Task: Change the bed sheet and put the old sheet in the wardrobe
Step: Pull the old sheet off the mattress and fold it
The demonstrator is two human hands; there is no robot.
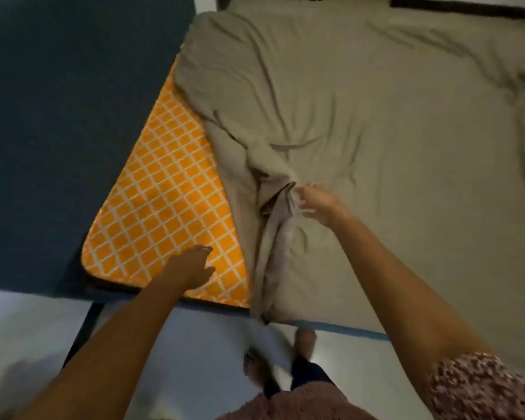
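The right hand pinched a bunched fold of the sheet, which lay peeled off the near-left corner of the mattress. The left hand hovered spread above that corner. Far edges looked tucked; a hard pull might snag there.

The bed's orange lattice-patterned mattress lies mostly under a rumpled, somewhat blurred beige sheet.

Bare orange mattress corner open for reach; bunched sheet ridge blocks its right.
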